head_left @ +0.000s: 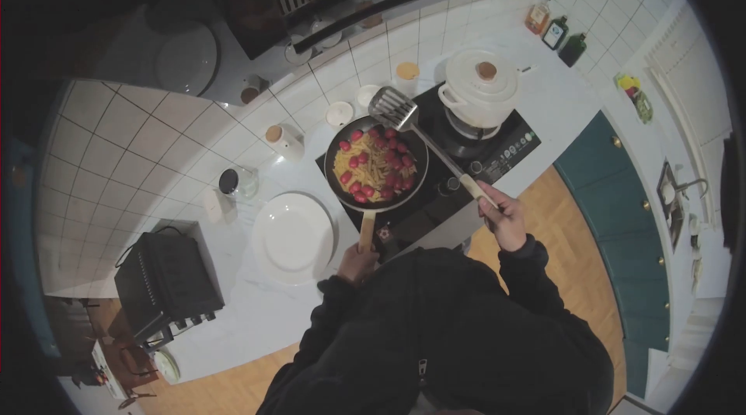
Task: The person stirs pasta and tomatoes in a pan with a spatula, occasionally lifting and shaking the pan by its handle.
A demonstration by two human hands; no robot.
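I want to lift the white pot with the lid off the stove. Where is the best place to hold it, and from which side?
Probably by the loop handle on the rim of the white pot, the one visible at its left edge near the spatula. Come from both sides, level; the opposite handle cannot be seen. The lid knob would lift only the lid.

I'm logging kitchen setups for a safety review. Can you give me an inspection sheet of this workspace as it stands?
Surface: white counter with a black cooktop set in it.
Job's things: frying pan of pasta and cherry tomatoes on the cooktop; slotted spatula raised over the pan's far rim.
Clutter: empty white plate, white lidded pot, small jars and dishes behind the pan, black toaster, bottles in the corner.
Hands: left hand grips the pan's wooden handle; right hand grips the spatula handle.
Cables: one dark cord by the toaster.
Surroundings: white tiled wall, teal cabinets, wooden floor.
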